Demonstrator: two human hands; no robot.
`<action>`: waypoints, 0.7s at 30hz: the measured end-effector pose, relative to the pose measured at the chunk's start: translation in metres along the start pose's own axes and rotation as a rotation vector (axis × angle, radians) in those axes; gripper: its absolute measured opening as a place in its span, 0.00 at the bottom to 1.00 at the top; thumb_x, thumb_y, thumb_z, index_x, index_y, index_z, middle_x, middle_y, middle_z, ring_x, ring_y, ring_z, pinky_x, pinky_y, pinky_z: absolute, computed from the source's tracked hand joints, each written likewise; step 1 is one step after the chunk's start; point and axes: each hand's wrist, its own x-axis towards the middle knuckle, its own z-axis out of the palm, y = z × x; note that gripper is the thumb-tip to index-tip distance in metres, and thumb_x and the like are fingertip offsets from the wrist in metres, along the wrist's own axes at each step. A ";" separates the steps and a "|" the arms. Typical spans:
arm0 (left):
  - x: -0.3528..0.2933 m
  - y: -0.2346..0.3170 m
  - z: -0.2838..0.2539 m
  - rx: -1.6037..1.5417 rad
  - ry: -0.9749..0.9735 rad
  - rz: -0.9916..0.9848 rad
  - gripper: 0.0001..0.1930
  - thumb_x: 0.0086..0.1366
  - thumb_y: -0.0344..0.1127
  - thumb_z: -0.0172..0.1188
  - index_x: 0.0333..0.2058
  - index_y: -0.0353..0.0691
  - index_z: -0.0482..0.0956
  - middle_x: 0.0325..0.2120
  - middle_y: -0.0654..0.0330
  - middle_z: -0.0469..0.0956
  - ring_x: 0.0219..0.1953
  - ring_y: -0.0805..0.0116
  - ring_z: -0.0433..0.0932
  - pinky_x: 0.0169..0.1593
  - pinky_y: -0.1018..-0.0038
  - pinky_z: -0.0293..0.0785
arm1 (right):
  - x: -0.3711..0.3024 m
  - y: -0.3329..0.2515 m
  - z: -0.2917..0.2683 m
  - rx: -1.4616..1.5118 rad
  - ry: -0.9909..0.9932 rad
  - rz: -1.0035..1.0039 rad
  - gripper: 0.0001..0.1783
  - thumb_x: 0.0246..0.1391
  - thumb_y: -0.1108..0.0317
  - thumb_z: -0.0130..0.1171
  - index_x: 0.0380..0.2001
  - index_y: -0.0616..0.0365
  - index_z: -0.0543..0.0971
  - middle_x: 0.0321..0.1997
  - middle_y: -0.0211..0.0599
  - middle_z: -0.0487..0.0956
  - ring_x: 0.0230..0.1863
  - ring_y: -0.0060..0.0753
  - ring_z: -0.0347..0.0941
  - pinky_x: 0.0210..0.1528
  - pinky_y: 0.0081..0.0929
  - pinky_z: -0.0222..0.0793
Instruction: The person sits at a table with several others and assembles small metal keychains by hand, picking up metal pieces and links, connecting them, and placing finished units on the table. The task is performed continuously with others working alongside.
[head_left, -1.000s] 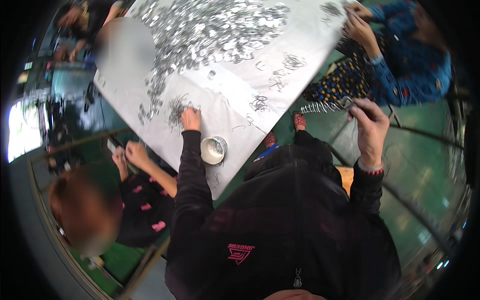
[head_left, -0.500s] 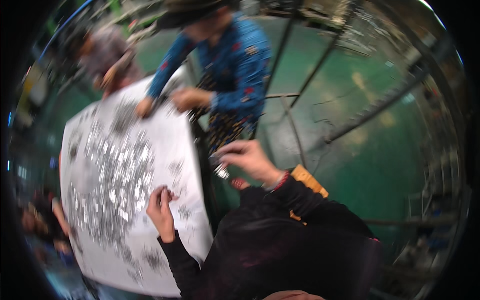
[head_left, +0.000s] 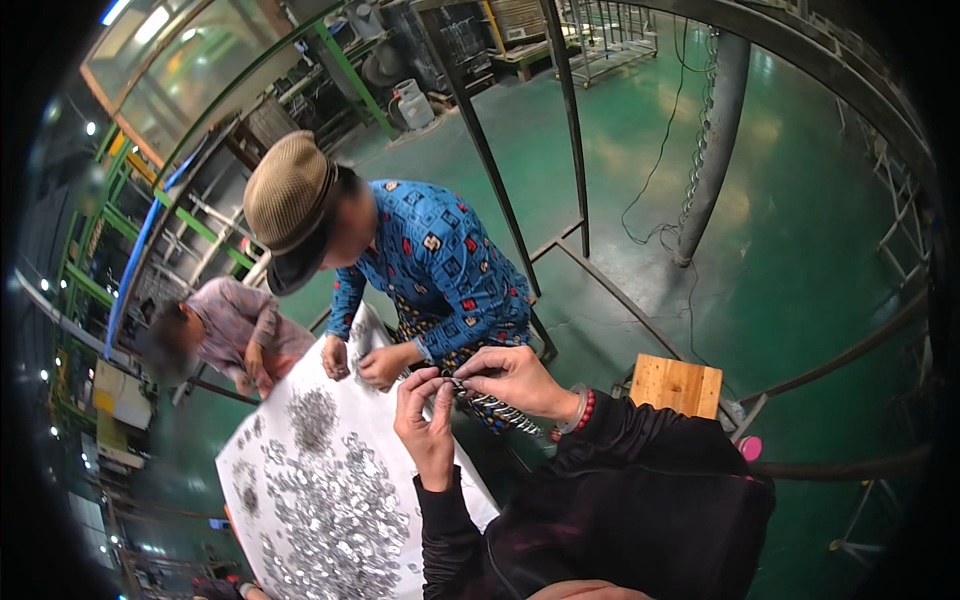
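My left hand (head_left: 425, 430) and my right hand (head_left: 525, 382) meet over the table's right edge, fingertips almost touching. From my right hand's fingers a strand of shiny metal pieces (head_left: 508, 414) hangs down to the right, the pieces lined up close together; what they are threaded on is hidden. My left finger and thumb pinch a small metal piece (head_left: 456, 381) against the strand's upper end. Many loose silvery pieces (head_left: 340, 515) lie spread on the white-covered table (head_left: 478, 492), with a darker heap of small parts (head_left: 312, 420) beyond them.
A co-worker in a blue patterned shirt (head_left: 440, 260) works at the table just ahead, both hands near mine. Another person (head_left: 235, 325) is farther left. A wooden stool (head_left: 676, 386) stands at my right. Dark metal frame posts (head_left: 570, 120) and a grey column (head_left: 715, 150) rise beyond.
My hands were apart, the left over the table and the right holding the strand; now they have come together at the strand's end. The view has swung, showing more ahead.
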 end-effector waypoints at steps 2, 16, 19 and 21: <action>0.011 0.005 0.011 -0.057 -0.021 0.009 0.04 0.56 0.23 0.61 0.31 0.32 0.77 0.36 0.57 0.75 0.39 0.67 0.74 0.43 0.75 0.70 | 0.008 -0.002 -0.006 -0.176 0.039 -0.217 0.09 0.46 0.78 0.60 0.34 0.65 0.80 0.31 0.36 0.80 0.28 0.22 0.75 0.32 0.21 0.71; 0.086 0.051 0.043 -0.124 -0.164 0.225 0.07 0.62 0.24 0.55 0.38 0.29 0.79 0.42 0.56 0.74 0.42 0.70 0.74 0.41 0.79 0.74 | 0.050 -0.092 -0.112 -0.007 0.329 -0.188 0.05 0.52 0.75 0.59 0.32 0.64 0.80 0.30 0.36 0.81 0.33 0.24 0.77 0.38 0.19 0.74; 0.091 0.037 0.037 -0.208 -0.144 0.141 0.07 0.63 0.26 0.55 0.36 0.29 0.79 0.39 0.57 0.75 0.40 0.72 0.73 0.42 0.79 0.72 | 0.069 -0.106 -0.150 -0.111 0.418 -0.329 0.06 0.53 0.73 0.58 0.35 0.62 0.80 0.32 0.35 0.81 0.35 0.23 0.77 0.39 0.19 0.72; 0.093 0.026 0.035 -0.308 -0.121 0.063 0.07 0.62 0.27 0.56 0.35 0.29 0.79 0.37 0.58 0.75 0.38 0.74 0.72 0.43 0.80 0.69 | 0.079 -0.116 -0.176 -0.147 0.394 -0.432 0.08 0.54 0.72 0.58 0.36 0.62 0.80 0.33 0.37 0.81 0.33 0.25 0.76 0.33 0.19 0.67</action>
